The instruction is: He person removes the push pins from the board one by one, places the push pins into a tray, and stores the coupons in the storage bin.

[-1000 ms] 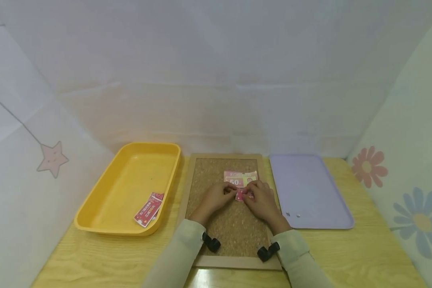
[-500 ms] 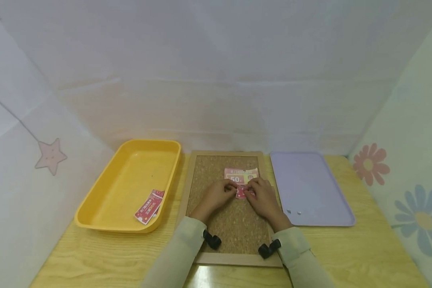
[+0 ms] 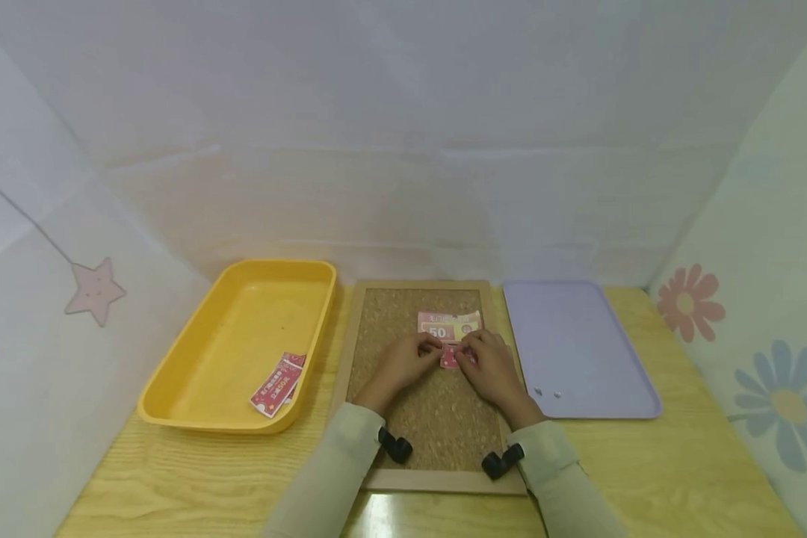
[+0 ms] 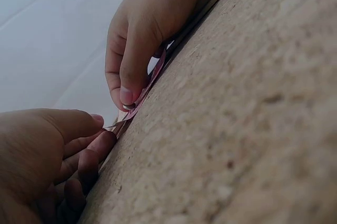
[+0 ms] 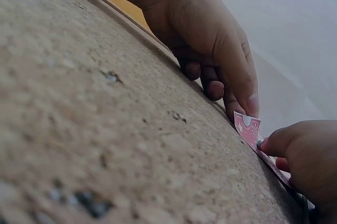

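Note:
A small red paper coupon (image 3: 449,357) lies over the cork board (image 3: 424,418), just below a larger pink coupon (image 3: 437,329) marked 50. My left hand (image 3: 405,366) pinches the small coupon's left end between thumb and finger. In the right wrist view that end of the coupon (image 5: 246,128) lifts slightly off the cork. Over the coupon's right part, my right hand (image 3: 489,368) holds a small silver thumbtack (image 4: 129,107) between thumb and index finger, close against the paper. The right hand hides the coupon's right end in the head view.
To the left, a yellow tray (image 3: 242,336) holds several red coupons (image 3: 279,385) in its near right corner. A flat lilac tray (image 3: 578,344) stands on the right with two small silvery pieces (image 3: 548,393) near its front left corner. White cloth walls (image 3: 390,209) enclose the table.
Both hands stay at the small coupon with only slight finger shifts; the right fingers now cover more of its right end. The whole head view has shifted slightly.

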Demonstrator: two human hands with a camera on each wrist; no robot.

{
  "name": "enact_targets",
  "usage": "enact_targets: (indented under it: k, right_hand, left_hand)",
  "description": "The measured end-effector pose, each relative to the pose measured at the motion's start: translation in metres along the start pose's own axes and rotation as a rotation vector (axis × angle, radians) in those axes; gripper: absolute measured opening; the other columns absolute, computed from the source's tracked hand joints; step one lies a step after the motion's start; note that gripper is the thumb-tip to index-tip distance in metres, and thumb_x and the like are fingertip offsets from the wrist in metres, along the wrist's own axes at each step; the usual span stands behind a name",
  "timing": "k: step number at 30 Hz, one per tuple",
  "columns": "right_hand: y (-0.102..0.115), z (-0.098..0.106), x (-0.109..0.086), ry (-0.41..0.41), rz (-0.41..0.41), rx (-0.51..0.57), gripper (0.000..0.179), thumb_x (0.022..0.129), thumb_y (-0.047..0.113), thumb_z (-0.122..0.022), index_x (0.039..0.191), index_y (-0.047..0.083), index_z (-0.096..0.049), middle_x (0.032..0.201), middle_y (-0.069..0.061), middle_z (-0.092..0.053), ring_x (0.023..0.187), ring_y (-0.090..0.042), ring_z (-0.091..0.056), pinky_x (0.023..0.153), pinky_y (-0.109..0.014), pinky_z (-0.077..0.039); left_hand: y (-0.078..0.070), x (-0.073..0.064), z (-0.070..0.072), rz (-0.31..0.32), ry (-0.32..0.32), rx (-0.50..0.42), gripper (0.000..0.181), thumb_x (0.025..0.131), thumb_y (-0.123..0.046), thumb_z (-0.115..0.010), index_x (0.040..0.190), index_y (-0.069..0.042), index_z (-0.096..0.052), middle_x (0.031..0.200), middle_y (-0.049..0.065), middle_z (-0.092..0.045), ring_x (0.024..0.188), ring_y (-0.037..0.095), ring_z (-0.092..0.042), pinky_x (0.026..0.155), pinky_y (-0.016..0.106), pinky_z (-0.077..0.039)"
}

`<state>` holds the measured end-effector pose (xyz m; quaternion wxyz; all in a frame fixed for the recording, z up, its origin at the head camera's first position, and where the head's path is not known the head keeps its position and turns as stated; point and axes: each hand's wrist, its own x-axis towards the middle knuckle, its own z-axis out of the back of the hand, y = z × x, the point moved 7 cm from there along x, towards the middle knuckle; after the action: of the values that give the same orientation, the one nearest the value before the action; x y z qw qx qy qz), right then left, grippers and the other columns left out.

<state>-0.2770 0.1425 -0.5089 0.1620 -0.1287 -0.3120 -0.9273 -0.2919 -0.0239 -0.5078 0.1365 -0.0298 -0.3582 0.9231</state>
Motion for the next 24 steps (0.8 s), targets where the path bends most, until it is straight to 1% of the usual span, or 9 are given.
enact_targets:
  k: [5,11,16,24]
  right_hand:
    - [-0.0007,0.0001,-0.0005,0.0,-0.015,0.02,0.007,0.094,0.031,-0.065,0.09,0.026,-0.067,0.105,0.005,-0.058,0.088,-0.018,-0.045,0.076,-0.038,-0.033]
    - [0.001,0.0016,0.0007,-0.016,-0.003,0.024,0.009,0.095,0.033,-0.064,0.089,0.026,-0.066,0.101,0.007,-0.057,0.084,-0.017,-0.044,0.075,-0.037,-0.032]
    - [0.0003,0.0006,0.0009,-0.01,-0.005,0.016,0.008,0.095,0.033,-0.064,0.091,0.027,-0.067,0.098,0.008,-0.056,0.081,-0.016,-0.042,0.073,-0.036,-0.032]
    - [-0.0009,0.0003,0.0009,-0.007,-0.007,0.012,0.008,0.095,0.034,-0.063,0.092,0.027,-0.066,0.098,0.009,-0.056,0.081,-0.016,-0.043,0.073,-0.036,-0.032]
  left_hand:
    - [-0.0005,-0.0004,-0.001,-0.003,0.019,-0.005,0.016,0.094,-0.038,-0.064,0.103,-0.026,-0.07,0.093,-0.011,-0.068,0.084,0.009,-0.061,0.076,0.035,-0.05]
    - [0.0011,0.0001,0.0006,0.018,0.004,0.006,0.013,0.094,-0.036,-0.063,0.102,-0.029,-0.068,0.092,-0.013,-0.066,0.082,0.008,-0.06,0.074,0.034,-0.049]
    - [0.0014,0.0001,0.0006,0.013,-0.004,0.015,0.011,0.093,-0.035,-0.063,0.101,-0.028,-0.068,0.09,-0.013,-0.066,0.08,0.007,-0.06,0.072,0.033,-0.049]
    - [-0.0008,-0.0004,0.0015,0.011,-0.002,0.029,0.011,0.093,-0.035,-0.063,0.1,-0.028,-0.068,0.091,-0.013,-0.066,0.081,0.007,-0.06,0.073,0.034,-0.049]
